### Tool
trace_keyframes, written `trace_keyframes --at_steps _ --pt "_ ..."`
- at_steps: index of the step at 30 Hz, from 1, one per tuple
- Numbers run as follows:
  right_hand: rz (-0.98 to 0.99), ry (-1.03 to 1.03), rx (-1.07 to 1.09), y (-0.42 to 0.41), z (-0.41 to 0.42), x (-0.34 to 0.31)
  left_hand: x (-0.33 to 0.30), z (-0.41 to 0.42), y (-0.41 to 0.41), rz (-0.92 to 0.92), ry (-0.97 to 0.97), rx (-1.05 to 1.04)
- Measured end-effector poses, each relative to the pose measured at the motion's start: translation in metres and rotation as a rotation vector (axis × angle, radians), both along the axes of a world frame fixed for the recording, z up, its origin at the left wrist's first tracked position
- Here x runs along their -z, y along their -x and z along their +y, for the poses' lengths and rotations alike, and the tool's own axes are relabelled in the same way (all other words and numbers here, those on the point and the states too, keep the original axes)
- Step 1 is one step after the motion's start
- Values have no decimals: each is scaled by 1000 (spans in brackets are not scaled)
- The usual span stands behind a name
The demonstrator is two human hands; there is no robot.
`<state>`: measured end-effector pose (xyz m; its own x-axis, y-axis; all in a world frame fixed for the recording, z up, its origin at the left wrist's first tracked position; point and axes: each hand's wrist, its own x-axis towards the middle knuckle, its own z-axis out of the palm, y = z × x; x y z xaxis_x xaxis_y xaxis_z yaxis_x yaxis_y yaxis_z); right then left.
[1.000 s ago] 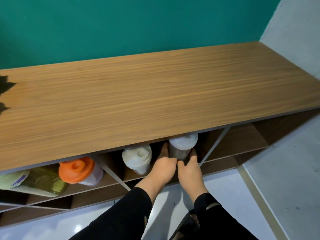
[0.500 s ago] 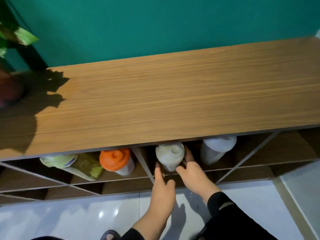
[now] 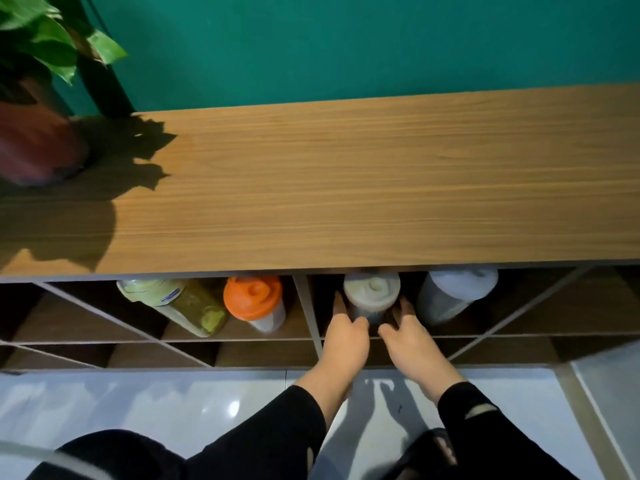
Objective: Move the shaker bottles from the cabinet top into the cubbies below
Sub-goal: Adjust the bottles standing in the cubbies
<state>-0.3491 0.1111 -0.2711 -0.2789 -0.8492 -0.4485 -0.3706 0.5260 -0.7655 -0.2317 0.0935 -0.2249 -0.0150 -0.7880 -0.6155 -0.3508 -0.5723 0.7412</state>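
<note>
Under the counter (image 3: 346, 188), both hands are cupping the cream-lidded bottle (image 3: 371, 293), left hand (image 3: 346, 336) and right hand (image 3: 407, 337) fingers grasping it; four bottles are sitting in cubbies, none showing on top.

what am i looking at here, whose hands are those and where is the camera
There is no machine here. A person wears a wide-angle camera on the head, so the single picture looks down past their own arms. The left hand and right hand reach into a cubby under the wooden cabinet top, one on each side of a cream-lidded shaker bottle, apparently gripping it. A grey-lidded bottle stands beside it in the same cubby. In the cubby to the left are an orange-lidded bottle and a greenish bottle that is tipped over. On the top itself only a potted plant shows, at the far left.
</note>
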Motion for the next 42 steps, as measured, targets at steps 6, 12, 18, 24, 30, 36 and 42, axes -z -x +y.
trace_keyframes --at_steps 6,12,18,24,30,36,42 --pt "100 -257 -415 -12 19 -12 -6 43 -43 76 41 -26" --pt "-63 -155 -566 -104 20 -26 1 32 -145 -3 166 -312" --pt "-276 -81 -175 -181 0 -27 2 8 -175 55 82 -185" --pt "-293 -79 37 -200 -32 -11 8 -1 -173 76 79 -124" --pt "-272 -16 93 -211 -39 -12 7 -19 -176 80 78 -156" --pt "-331 50 65 -219 -26 -11 16 -38 -185 128 87 -201" --pt "-299 28 58 -216 -26 -6 12 -45 -187 286 21 -277"
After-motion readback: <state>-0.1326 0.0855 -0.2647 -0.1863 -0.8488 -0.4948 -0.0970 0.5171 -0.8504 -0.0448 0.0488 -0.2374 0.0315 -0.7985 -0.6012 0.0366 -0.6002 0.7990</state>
